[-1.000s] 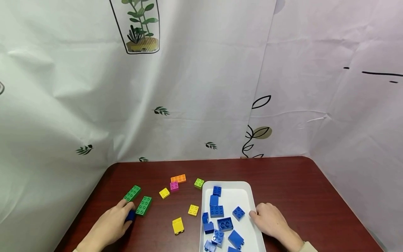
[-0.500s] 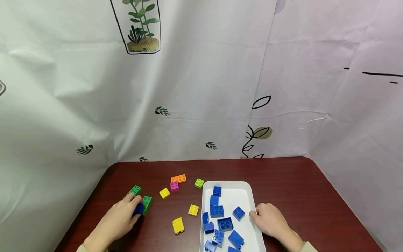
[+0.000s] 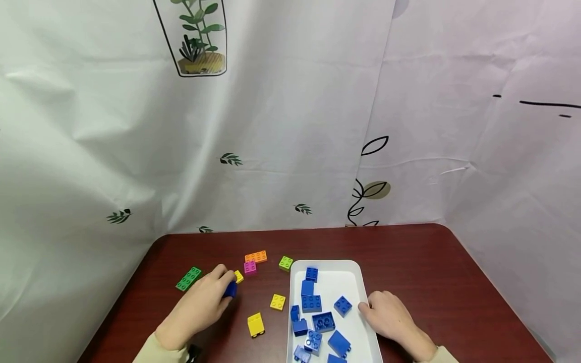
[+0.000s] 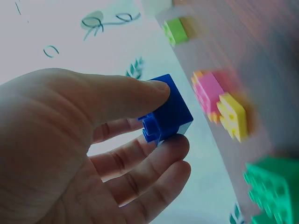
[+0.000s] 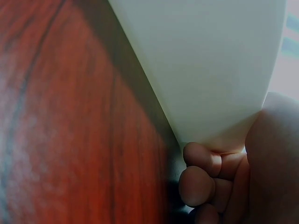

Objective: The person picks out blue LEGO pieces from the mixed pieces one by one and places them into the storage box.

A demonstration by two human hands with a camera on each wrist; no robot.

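Observation:
My left hand (image 3: 195, 307) pinches a blue toy brick (image 3: 231, 289) between thumb and fingers, above the left part of the table. In the left wrist view, the thumb lies on one face of that blue brick (image 4: 175, 108), and the studs point toward the palm. A white tray (image 3: 354, 282) holding several blue bricks stands right of centre. At its right edge, my right hand (image 3: 390, 315) grips the rim with the thumb on top. The right wrist view shows curled fingers (image 5: 197, 185) against the outer wall of the tray (image 5: 196, 70).
Left of the left hand lies a green brick (image 3: 188, 279). Beyond that hand are a partly covered yellow brick (image 3: 239, 277), a magenta brick (image 3: 250, 267) and an orange brick (image 3: 256, 256). A lime brick (image 3: 285, 263) sits beside the tray's far left corner. Yellow bricks (image 3: 278, 302) lie nearer.
Holding the blue brick, my left hand has moved right from beside the green bricks toward the yellow one, and now covers one green brick. The right hand has stayed at the tray's edge.

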